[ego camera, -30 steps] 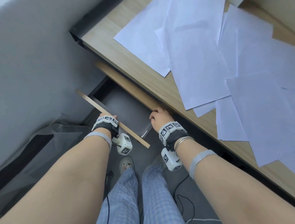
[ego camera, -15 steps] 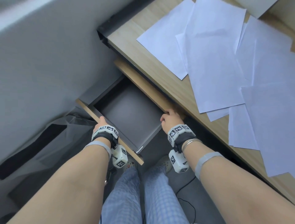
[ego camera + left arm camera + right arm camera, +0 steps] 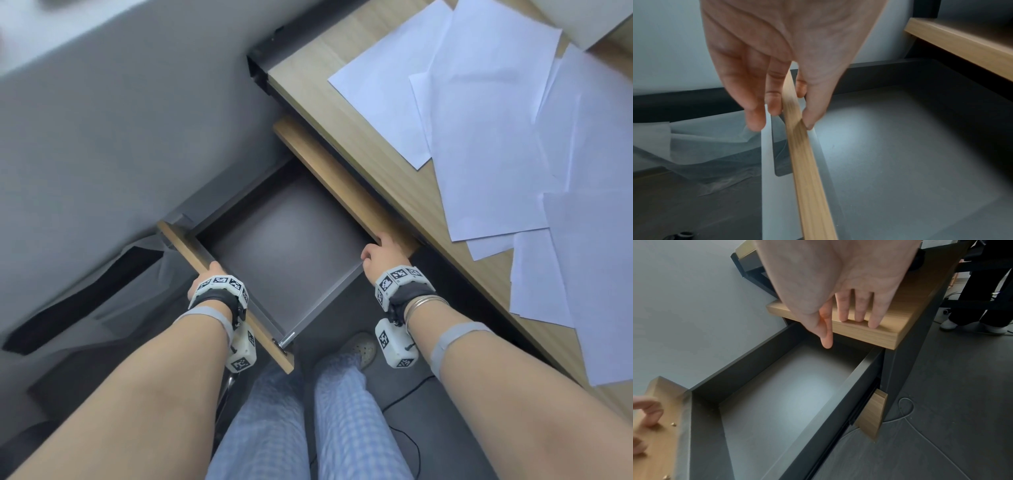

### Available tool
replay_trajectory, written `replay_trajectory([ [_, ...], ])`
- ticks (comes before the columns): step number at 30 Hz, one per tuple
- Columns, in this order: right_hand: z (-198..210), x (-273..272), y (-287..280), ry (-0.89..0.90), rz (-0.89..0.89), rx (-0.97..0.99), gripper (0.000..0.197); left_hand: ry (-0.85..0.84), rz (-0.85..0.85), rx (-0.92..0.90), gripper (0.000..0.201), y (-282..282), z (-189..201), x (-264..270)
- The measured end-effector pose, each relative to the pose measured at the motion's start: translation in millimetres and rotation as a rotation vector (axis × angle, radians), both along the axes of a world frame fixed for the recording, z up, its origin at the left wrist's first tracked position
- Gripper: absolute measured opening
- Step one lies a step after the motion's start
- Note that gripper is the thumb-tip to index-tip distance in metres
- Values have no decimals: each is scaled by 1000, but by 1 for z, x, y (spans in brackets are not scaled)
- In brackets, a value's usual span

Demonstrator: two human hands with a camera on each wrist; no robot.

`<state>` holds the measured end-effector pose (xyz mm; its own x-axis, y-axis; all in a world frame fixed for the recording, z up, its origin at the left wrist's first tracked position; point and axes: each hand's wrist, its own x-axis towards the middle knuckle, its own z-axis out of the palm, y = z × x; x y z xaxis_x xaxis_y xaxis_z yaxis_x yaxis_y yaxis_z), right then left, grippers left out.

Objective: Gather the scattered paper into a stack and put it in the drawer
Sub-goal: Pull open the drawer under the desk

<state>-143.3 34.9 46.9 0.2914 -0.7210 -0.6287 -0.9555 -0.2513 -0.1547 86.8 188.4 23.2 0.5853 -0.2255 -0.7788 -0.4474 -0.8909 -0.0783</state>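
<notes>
Several white paper sheets lie scattered and overlapping on the wooden desk at the upper right. Below the desk edge the drawer stands pulled out, its grey inside bare. My left hand grips the top edge of the wooden drawer front. In the left wrist view the left hand pinches this drawer front, fingers outside and thumb inside. My right hand rests with straight fingers on the wooden cabinet top, thumb hanging over the opening.
A grey wall runs close on the left, with a translucent plastic sheet on the floor below it. My legs in blue checked trousers stand before the drawer. A lower drawer front, a floor cable and another person's legs lie right.
The drawer has slid much farther out, drawn by my left hand on its front. My right hand has stayed on the wooden edge above the drawer.
</notes>
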Motion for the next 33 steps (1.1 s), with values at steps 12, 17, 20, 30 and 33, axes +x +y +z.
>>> replay_trajectory([
  [12,-2,0,1,2,-21,2,23,23,24,-5,48,22,2,9],
  [17,0,4,3,20,-39,8,23,31,4,10,50,20,8,4],
  [20,6,6,3,33,-49,-5,23,27,-17,38,59,11,20,-2],
  [30,61,24,2,-5,-76,55,29,54,-207,-72,51,-56,99,-26],
  [33,83,28,-1,-44,-91,47,31,46,-317,-94,36,-79,137,-39],
])
